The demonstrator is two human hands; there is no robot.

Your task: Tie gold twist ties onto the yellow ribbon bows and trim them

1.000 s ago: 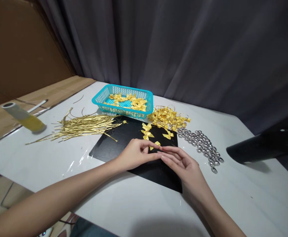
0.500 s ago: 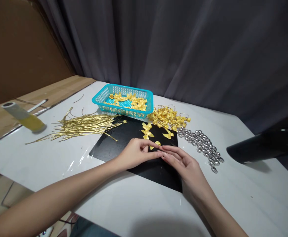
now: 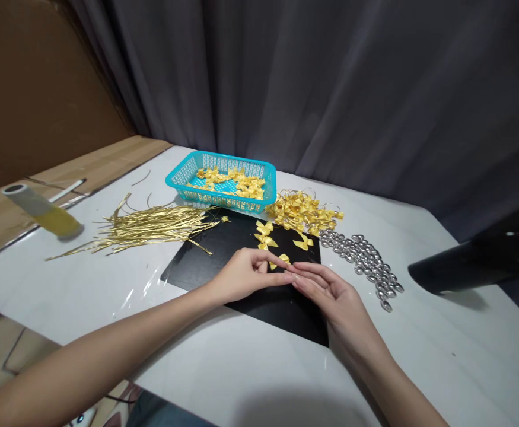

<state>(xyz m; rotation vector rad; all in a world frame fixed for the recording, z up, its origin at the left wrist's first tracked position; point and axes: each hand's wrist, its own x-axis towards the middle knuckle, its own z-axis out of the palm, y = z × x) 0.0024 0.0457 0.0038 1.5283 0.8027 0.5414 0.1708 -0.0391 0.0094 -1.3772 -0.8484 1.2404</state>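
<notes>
My left hand (image 3: 250, 276) and my right hand (image 3: 324, 287) meet at the fingertips above a black mat (image 3: 210, 255). Both pinch closed around one spot; whatever sits between the tips is too small and covered to make out. Just behind the fingers lies a yellow ribbon bow (image 3: 281, 261), partly hidden by my left hand. Further back on the mat are more yellow bows (image 3: 265, 236) and a single bow (image 3: 303, 241) to the right.
Behind the mat stands a turquoise basket (image 3: 223, 201) holding yellow bows. Gold twist ties (image 3: 156, 228) lie left, a heap of bows (image 3: 301, 210) and silver beads (image 3: 363, 258) right. A yellow bottle (image 3: 45, 213) is far left, a black cylinder (image 3: 468, 264) far right.
Almost nothing differs. The fingertips of both hands have shifted very slightly, still pressed together at the same place.
</notes>
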